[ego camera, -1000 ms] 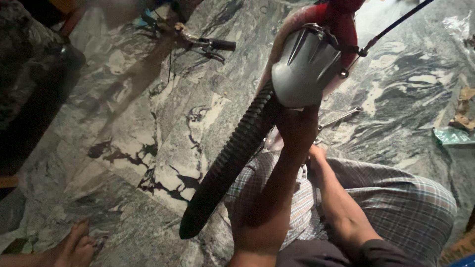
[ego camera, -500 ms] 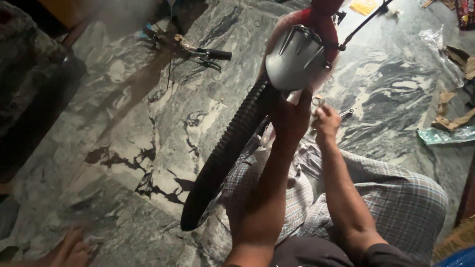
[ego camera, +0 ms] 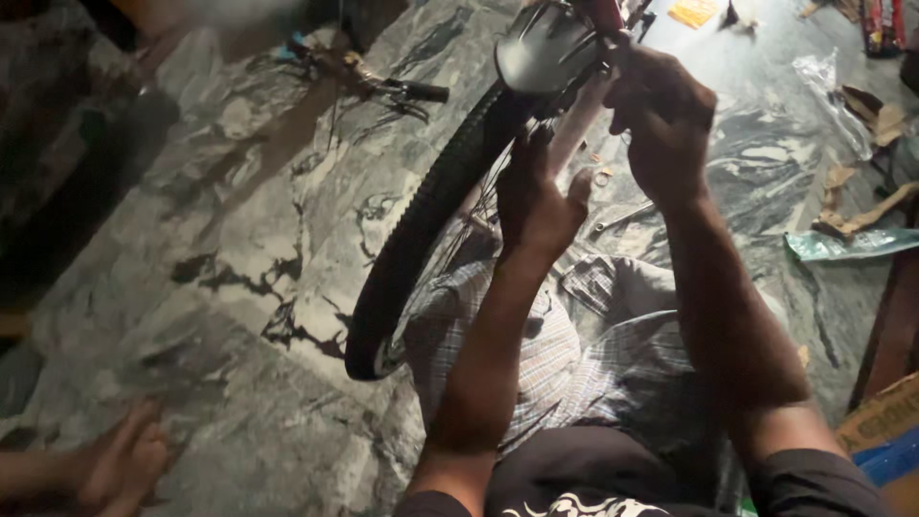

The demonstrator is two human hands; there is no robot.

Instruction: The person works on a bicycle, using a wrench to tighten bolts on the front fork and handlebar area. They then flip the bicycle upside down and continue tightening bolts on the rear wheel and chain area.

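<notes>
A small bicycle wheel with a black knobby tyre (ego camera: 421,230) stands tilted between my legs on the marble floor (ego camera: 239,239). A white plastic mudguard (ego camera: 546,48) caps its top end, beside a red frame part (ego camera: 605,11). My left hand (ego camera: 536,196) reaches up under the mudguard and touches the wheel near the spokes. My right hand (ego camera: 661,120) is closed around a part of the frame just right of the mudguard; what exactly it grips is hidden by the fingers.
A handlebar with a black grip (ego camera: 402,88) lies on the floor behind the wheel. Torn cardboard (ego camera: 862,206) and plastic wrapping (ego camera: 833,81) are scattered at the right. A metal spanner (ego camera: 622,218) lies near my knee. Another person's bare foot (ego camera: 124,464) shows lower left.
My right hand has risen from beside the wheel up to the frame next to the mudguard. The view has tilted, so the wheel's top now sits at the frame's upper edge.
</notes>
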